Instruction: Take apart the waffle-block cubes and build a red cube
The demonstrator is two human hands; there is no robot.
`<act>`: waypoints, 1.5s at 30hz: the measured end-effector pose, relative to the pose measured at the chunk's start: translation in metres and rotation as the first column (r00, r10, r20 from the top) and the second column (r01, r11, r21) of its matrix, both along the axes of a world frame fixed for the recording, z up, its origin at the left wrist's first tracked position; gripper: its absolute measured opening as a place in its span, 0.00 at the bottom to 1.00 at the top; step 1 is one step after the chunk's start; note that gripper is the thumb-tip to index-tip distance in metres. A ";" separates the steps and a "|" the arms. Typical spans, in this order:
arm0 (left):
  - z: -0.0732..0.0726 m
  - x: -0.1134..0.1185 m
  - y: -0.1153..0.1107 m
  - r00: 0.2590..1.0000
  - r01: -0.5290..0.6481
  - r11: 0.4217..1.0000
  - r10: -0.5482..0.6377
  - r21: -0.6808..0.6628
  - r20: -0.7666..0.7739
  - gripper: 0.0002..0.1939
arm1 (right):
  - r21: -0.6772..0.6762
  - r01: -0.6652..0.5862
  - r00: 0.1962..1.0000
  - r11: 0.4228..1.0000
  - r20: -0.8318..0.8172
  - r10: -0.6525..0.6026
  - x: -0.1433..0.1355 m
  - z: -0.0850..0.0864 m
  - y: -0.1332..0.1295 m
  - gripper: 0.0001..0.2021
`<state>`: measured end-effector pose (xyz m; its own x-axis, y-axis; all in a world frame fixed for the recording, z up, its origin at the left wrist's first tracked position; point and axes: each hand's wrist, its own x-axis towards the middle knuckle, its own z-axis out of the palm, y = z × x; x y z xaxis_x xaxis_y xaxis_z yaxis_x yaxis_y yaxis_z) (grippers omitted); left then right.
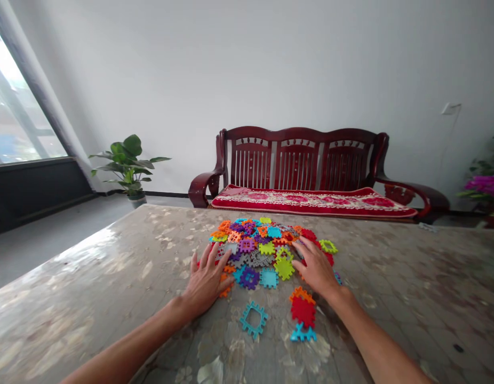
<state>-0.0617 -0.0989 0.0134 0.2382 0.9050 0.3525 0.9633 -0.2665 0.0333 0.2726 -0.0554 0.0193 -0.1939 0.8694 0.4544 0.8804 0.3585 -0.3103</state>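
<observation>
Spreading both hands around one tile pile [267, 248], mid-worktop [151, 330], toward its far edge. Left hand [207, 280] is on the pile's left side, right hand [317, 266] on its right. Fingers open and fanned on both, palms down; can't tell how firmly they press.

Counts: two hands, one pile, overlaps too heavy for an exact tile count. Nearer me, one teal frame tile [254, 319] lies apart. To its right, three pieces in a column: orange tile [302, 294], solid red tile [303, 312], teal piece [303, 333]. Can't tell if they're locked together. One lime frame tile [328, 246] sits at the pile's right fringe, beyond my right hand.

Edges: far worktop edge runs behind the pile, one wooden bench [297, 160] past it with a red floral cover [311, 201]. Left edge slants away, well apart from my left hand. Wide room to both sides; between my forearms, room around the frame tile, tighter by the column, which is near my right forearm.

Look: flat plastic squares, notched toothed rims. Some solid, some with cut-out centres. Orange, red, purple, blue, teal, lime, grey, at mixed angles, several tilted on others.
</observation>
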 end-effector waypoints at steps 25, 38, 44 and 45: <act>0.023 0.067 -0.016 0.927 0.348 0.907 -0.371 -0.236 -0.060 0.29 | -0.415 -0.206 0.941 0.886 0.164 0.296 0.001 0.034 -0.087 0.24; 0.013 0.076 0.001 0.858 0.402 0.906 -0.423 -0.134 -0.290 0.05 | -0.095 -0.147 0.928 0.985 0.331 0.171 0.002 0.006 -0.076 0.09; 0.018 0.069 0.006 0.908 0.404 0.907 -0.413 -0.120 -0.072 0.05 | -0.001 -0.109 0.951 0.994 0.292 0.104 0.004 0.000 -0.069 0.06; 0.018 0.068 0.006 0.907 0.409 0.904 -0.418 -0.125 -0.056 0.05 | 0.021 -0.111 0.953 0.994 0.287 0.100 0.005 0.000 -0.068 0.07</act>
